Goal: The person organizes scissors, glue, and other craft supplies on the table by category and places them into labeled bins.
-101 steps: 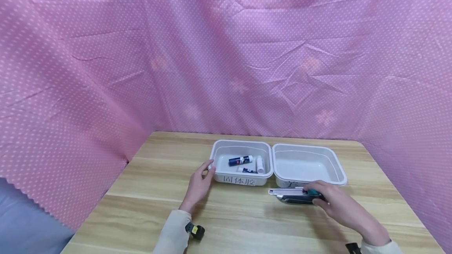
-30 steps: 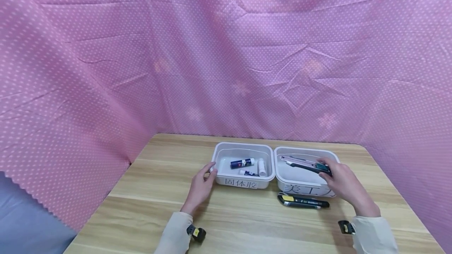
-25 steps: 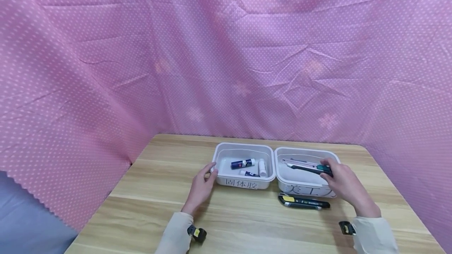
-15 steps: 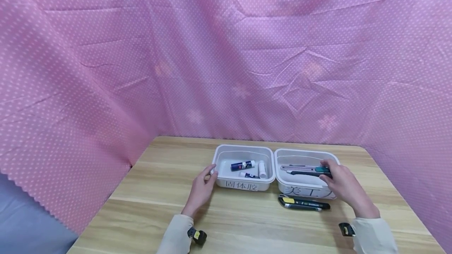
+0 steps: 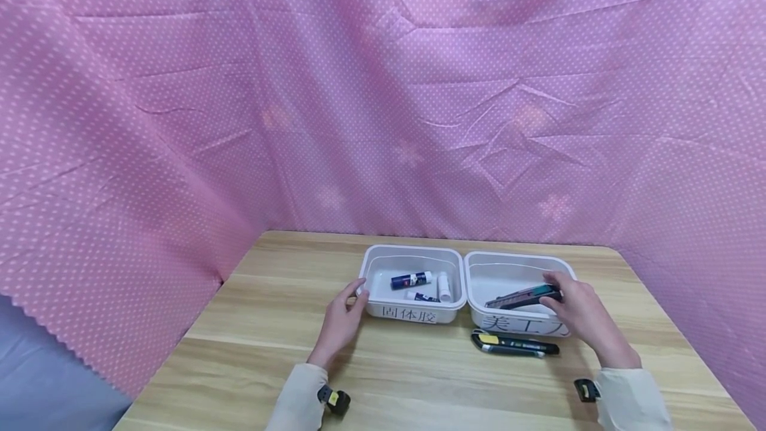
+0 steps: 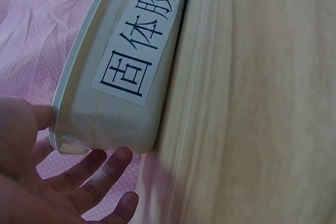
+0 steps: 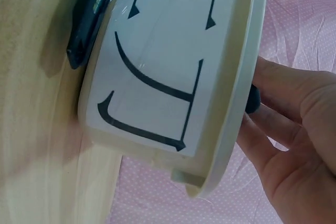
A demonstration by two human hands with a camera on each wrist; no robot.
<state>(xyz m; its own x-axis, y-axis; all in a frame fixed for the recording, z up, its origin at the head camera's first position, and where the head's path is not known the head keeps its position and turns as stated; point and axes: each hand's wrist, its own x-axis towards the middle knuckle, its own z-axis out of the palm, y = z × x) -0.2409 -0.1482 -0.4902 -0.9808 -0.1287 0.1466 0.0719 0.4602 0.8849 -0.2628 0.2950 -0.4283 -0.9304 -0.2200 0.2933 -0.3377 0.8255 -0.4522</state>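
Observation:
My right hand [image 5: 583, 308] pinches the end of a box cutter [image 5: 523, 296] with a greyish body, a green part and black trim. The cutter slants down into the right white plastic bin [image 5: 514, 257], its front end low near the front wall. In the right wrist view only the cutter's dark end [image 7: 253, 99] shows past the rim. My left hand [image 5: 341, 318] touches the front left corner of the left white bin [image 5: 413, 249], thumb on the rim and fingers loosely extended. A second box cutter [image 5: 514, 344], black and yellow, lies on the table before the right bin.
Inside the left bin lie a blue glue stick [image 5: 411, 280], a white glue stick [image 5: 444, 287] and another blue one [image 5: 422, 296]. Both bins stand side by side with paper labels [image 5: 409, 314] in front. A pink dotted cloth [image 5: 383, 118] hangs behind the wooden table [image 5: 407, 378].
My right hand has lifted the greyish cutter from in front of the right bin, carried it over the rim and tipped its front end down inside. The left hand stays at its corner.

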